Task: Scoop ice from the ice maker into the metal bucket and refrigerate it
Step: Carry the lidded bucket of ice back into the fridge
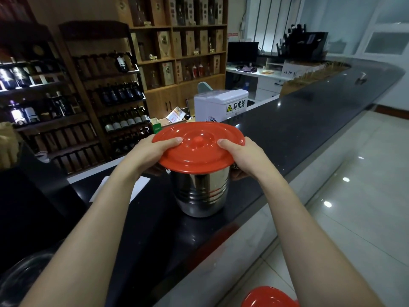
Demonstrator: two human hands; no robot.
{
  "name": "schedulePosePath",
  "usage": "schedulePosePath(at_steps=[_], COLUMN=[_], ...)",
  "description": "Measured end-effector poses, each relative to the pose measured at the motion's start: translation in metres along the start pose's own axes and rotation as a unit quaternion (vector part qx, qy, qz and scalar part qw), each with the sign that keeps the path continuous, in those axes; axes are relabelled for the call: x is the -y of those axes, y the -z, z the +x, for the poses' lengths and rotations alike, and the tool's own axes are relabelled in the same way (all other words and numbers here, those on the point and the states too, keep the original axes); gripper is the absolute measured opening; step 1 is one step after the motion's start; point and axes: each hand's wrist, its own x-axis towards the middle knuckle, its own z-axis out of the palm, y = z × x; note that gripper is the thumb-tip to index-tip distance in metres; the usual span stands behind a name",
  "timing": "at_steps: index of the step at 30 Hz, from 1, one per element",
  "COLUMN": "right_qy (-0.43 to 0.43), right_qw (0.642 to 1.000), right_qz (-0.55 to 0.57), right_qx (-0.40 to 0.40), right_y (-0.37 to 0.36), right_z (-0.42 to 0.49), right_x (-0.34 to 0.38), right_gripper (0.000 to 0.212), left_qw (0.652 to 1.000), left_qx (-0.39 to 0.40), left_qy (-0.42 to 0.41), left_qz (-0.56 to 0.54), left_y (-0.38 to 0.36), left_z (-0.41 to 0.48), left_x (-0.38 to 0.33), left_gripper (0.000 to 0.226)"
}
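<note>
While my left hand (152,149) and right hand (241,156) grip the red lid (199,145) by its rim, it tilts over the metal bucket (201,191).
Bucket stands by the counter's (298,129) near edge; contents hidden, refrigerating probably remains.

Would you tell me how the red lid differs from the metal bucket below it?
The red lid is flat and red; the metal bucket is tall, shiny silver. The lid is tilted, gripped by left hand and right hand; the bucket stands upright on the counter. Both are round.
</note>
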Motion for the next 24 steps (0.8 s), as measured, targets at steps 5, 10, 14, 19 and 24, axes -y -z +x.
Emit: schedulePosePath(at_steps=[5,10,14,19,24], right_qy=[0.0,0.01,0.028,0.057,0.097], right_qw=[1.0,1.0,0.999,0.998,0.992], right_qz=[-0.002,0.011,0.018,0.03,0.042], right_qx=[0.001,0.001,0.005,0.02,0.061], right_y=[0.0,0.002,0.001,-0.004,-0.008], right_z=[0.0,-0.003,-0.01,-0.022,-0.029], right_x=[-0.002,0.003,0.004,0.012,0.03], right_gripper=[0.078,0.075,0.077,0.078,0.074], left_qw=[0.999,0.999,0.998,0.994,0.987], left_qx=[0.003,-0.019,-0.042,-0.097,-0.15], left_qy=[0.007,0.009,0.003,-0.007,-0.006], left_qz=[-0.035,-0.045,-0.051,-0.053,-0.05], left_y=[-0.003,-0.003,-0.001,0.01,0.026], left_z=[-0.002,-0.007,-0.023,-0.052,-0.087], left_x=[0.002,0.002,0.005,0.0,-0.01], left_gripper=[0.068,0.066,0.064,0.064,0.065])
